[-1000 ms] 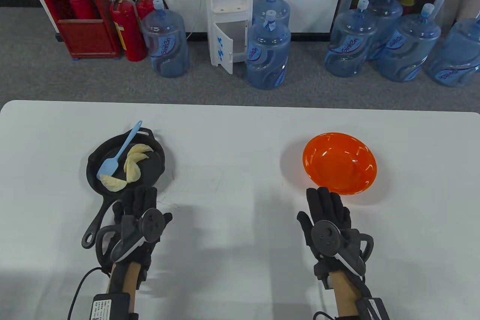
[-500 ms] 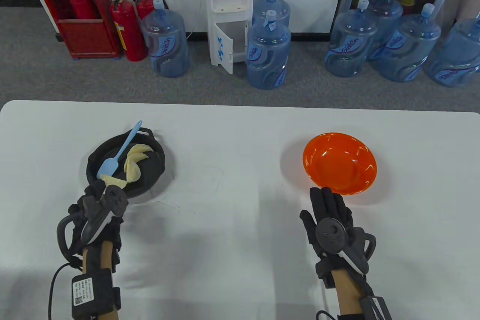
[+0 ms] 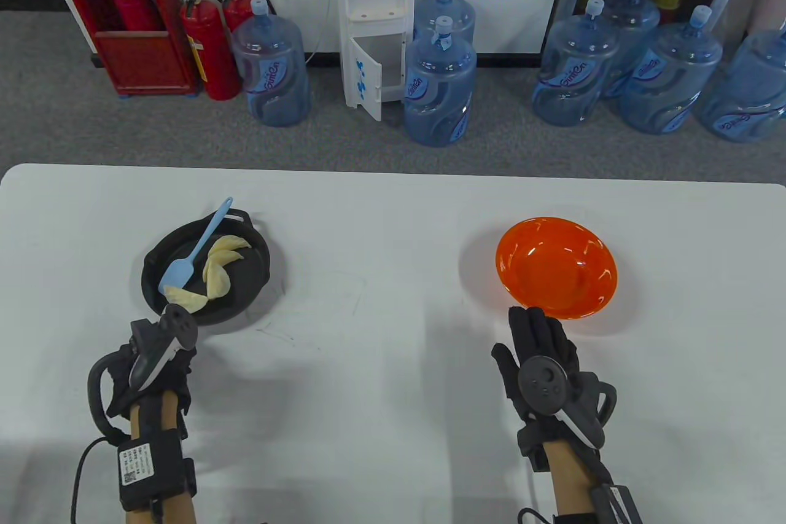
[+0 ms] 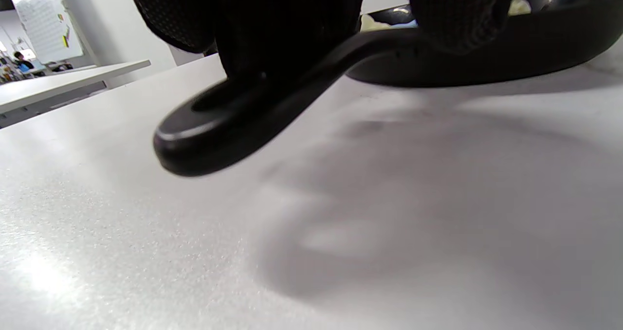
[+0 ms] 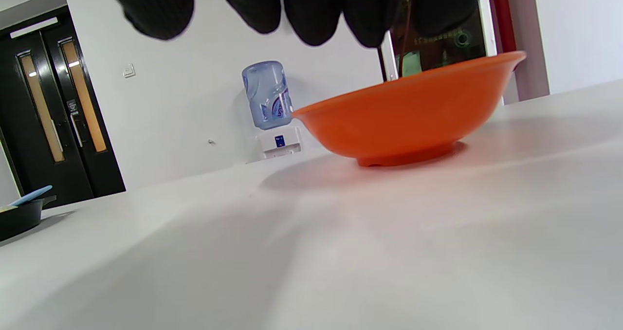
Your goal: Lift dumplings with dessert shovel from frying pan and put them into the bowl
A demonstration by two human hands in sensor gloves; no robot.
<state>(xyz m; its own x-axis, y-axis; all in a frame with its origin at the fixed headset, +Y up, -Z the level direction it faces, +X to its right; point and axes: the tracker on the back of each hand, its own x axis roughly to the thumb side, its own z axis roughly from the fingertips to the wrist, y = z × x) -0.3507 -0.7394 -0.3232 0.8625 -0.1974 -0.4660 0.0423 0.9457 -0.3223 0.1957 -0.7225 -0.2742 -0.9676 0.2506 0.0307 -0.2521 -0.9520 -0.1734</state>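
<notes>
Dumplings (image 3: 212,275) lie in the black frying pan (image 3: 252,278) at table left, none yet in the bowl. Nearest me, my left hand (image 3: 156,358) grips the pan's handle (image 4: 233,120), fingers curled over it as the left wrist view shows. My right hand (image 3: 543,358) rests flat and empty, fingers straight, fingertips just short of the orange bowl (image 3: 556,266). Beyond my left hand, the blue dessert shovel (image 3: 193,254) lies in the pan, blade on the nearest dumpling, handle leaning over the far rim. Risk noted: tilting or jerking the pan could roll the unheld shovel out or slide dumplings together; reaching across could knock the bowl.
</notes>
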